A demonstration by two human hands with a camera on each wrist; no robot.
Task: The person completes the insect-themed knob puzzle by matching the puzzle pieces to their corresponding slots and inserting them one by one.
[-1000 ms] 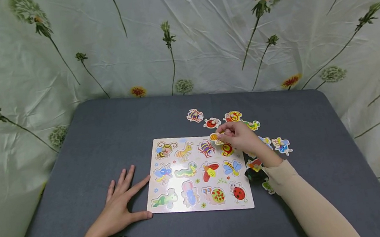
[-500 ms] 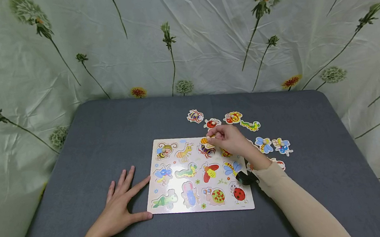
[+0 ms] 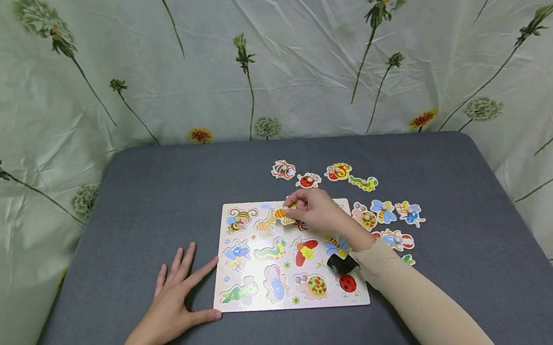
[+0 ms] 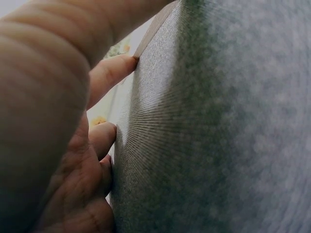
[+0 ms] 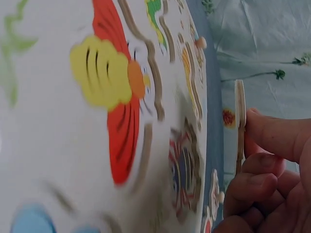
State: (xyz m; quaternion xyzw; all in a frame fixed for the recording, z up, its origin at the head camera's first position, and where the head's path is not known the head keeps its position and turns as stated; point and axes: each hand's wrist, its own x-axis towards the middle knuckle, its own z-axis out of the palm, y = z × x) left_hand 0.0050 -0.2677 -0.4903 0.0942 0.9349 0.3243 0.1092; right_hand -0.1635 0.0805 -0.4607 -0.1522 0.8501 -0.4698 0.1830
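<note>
A wooden insect puzzle board (image 3: 287, 268) lies on the table, its recesses printed with pictures of bugs. One bee piece (image 3: 238, 220) sits in the top left recess. My right hand (image 3: 317, 211) pinches an orange-striped puzzle piece (image 3: 279, 214) over the board's top row, between the ant-like and spider recesses. In the right wrist view this piece (image 5: 240, 121) shows edge-on, raised off the board, with thumb and fingers at its back. My left hand (image 3: 179, 291) lies spread on the cloth, thumb and index fingertip touching the board's left edge.
Loose puzzle pieces lie behind and right of the board, among them a spider (image 3: 283, 169), a ladybug (image 3: 308, 180), a caterpillar (image 3: 363, 183) and a dragonfly (image 3: 383, 211). A grey cloth (image 3: 156, 192) covers the table. A floral curtain (image 3: 293, 51) hangs behind.
My right hand has moved left along the board's top row with the striped piece, from the upper right corner to near the ant-like recess. The left hand has stayed still.
</note>
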